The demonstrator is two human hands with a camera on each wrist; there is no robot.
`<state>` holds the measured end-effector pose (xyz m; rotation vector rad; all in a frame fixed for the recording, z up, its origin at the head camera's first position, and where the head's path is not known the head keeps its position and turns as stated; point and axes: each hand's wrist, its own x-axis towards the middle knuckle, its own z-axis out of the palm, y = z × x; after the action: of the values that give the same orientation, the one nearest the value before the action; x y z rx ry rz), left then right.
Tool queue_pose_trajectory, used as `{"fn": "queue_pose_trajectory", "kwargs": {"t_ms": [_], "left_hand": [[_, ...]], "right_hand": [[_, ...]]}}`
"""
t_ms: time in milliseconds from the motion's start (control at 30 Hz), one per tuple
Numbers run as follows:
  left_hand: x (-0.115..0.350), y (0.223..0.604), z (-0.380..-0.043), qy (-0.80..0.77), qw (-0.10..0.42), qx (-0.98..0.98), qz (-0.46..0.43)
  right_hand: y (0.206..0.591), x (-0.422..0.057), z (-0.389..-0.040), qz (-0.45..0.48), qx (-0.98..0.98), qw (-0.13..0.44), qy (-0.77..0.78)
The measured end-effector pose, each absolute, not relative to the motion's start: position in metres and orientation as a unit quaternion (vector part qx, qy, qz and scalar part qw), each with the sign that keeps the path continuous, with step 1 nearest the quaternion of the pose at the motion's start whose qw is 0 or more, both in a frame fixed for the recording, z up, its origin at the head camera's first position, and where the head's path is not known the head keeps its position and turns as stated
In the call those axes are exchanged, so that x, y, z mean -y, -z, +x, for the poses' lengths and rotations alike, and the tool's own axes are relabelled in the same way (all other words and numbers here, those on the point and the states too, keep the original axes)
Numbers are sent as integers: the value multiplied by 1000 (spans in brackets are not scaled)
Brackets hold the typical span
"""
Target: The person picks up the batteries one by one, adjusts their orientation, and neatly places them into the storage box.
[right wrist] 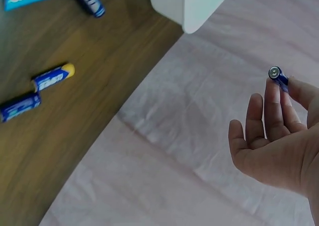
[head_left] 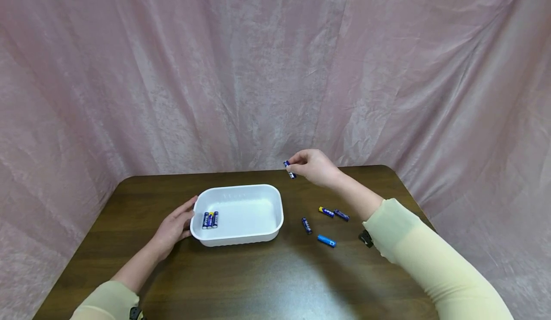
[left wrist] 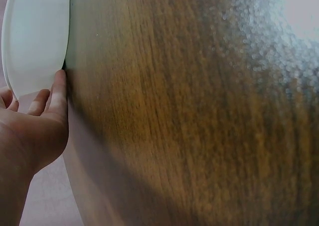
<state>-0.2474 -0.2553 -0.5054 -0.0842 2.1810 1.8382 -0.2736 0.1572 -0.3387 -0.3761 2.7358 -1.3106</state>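
Note:
My right hand (head_left: 316, 168) pinches a dark blue battery (head_left: 290, 170) between thumb and fingertips, raised above the table's far edge, right of the white tray (head_left: 245, 238). In the right wrist view one metal end of that battery (right wrist: 279, 76) faces the camera, and the other fingers spread loosely. At the tray's left end, my left hand (head_left: 171, 231) rests its extended fingers against the outer wall. The left wrist view shows those fingers (left wrist: 59, 94) touching the tray (left wrist: 37, 41). Three batteries (head_left: 210, 220) stand side by side inside the tray, at its left end; the middle one has a yellow end.
Right of the tray on the brown wooden table (head_left: 241, 281) lie a dark blue battery (head_left: 306, 226), a light blue battery (head_left: 326, 241), a blue battery with a yellow end (head_left: 326, 212) and another dark blue one (head_left: 342, 215). A pink curtain (head_left: 258, 71) hangs behind the table.

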Motion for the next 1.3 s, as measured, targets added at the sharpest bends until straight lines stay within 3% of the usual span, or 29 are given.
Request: {"fn": "queue_pose_trajectory", "kwargs": {"t_ms": [1300], "left_hand": [[254, 506, -246, -650, 140, -746, -15]], "right_hand": [[366, -41, -285, -142, -890, 116, 417]]}}
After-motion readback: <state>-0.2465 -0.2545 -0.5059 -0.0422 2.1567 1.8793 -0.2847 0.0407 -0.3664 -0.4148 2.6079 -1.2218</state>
